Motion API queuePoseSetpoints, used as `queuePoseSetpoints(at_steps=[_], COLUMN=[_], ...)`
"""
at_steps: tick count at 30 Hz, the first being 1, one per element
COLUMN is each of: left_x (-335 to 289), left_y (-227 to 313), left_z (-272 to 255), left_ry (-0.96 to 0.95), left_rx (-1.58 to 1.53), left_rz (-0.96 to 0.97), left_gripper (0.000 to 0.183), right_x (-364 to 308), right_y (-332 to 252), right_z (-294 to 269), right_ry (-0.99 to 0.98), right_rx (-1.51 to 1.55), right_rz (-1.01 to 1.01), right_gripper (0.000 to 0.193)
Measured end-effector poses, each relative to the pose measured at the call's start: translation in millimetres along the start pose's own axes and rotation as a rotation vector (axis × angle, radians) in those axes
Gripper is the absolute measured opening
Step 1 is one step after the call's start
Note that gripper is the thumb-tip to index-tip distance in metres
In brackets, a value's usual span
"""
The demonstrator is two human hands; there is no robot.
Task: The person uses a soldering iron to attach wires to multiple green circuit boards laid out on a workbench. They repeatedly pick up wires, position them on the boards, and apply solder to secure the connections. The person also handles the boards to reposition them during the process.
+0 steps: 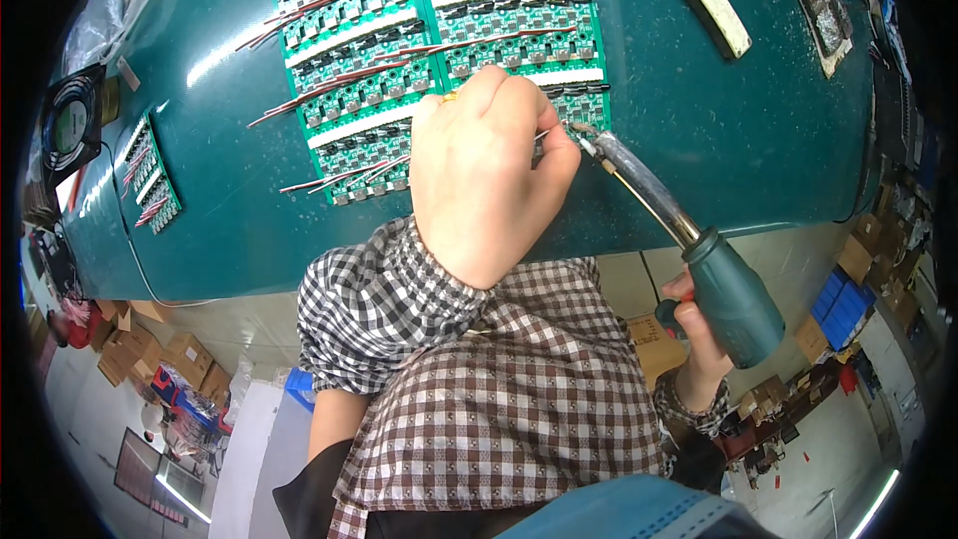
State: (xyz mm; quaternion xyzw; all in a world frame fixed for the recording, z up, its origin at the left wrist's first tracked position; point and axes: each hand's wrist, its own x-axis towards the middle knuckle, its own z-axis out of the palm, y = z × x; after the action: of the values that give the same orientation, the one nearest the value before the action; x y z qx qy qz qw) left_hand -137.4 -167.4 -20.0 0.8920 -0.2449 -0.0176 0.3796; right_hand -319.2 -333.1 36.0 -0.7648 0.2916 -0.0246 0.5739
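My right hand (704,334) grips the green handle of a soldering gun (738,299), a finger around its trigger. The gun's metal barrel slants up and left, its tip at the lower right corner of a panel of green circuit boards (436,35). Close to that tip my left hand (489,160) is closed in a pinch above the panel. A thin wire shows at its fingertips, mostly hidden by the fingers. Red, black and white wires (329,90) lie in bundles across the boards, between rows of white connectors. The left hand covers the panel's lower middle.
On the green tabletop (699,140), a smaller circuit board with wires (150,175) lies at the left, near a black fan (75,125). A curved cream and black strip (704,0) and a worn, dark-stained tray (818,5) lie at the far right. Cardboard boxes (190,364) stand beyond the table.
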Motion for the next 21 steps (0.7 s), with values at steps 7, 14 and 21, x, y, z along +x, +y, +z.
queuePoseSetpoints(at_steps=[7, 14, 21], left_x=[1.0, -1.5, 5.4], left_y=[-1.5, 9.5, 19.5], left_z=[0.9, -7.4, -6.6], left_ry=[-0.011, -0.057, -0.065], left_rx=[-0.021, -0.044, -0.077], left_rz=[0.016, -0.082, -0.023], left_gripper=[0.014, 0.014, 0.011], right_x=[-4.1, 31.5, 118.1], right_y=[1.9, -17.0, 1.3], right_z=[-0.9, -47.9, -104.8], right_ry=[0.067, 0.337, 0.681], right_rx=[0.124, 0.154, 0.112], right_rz=[-0.041, -0.358, -0.475], right_gripper=[0.05, 0.044, 0.028])
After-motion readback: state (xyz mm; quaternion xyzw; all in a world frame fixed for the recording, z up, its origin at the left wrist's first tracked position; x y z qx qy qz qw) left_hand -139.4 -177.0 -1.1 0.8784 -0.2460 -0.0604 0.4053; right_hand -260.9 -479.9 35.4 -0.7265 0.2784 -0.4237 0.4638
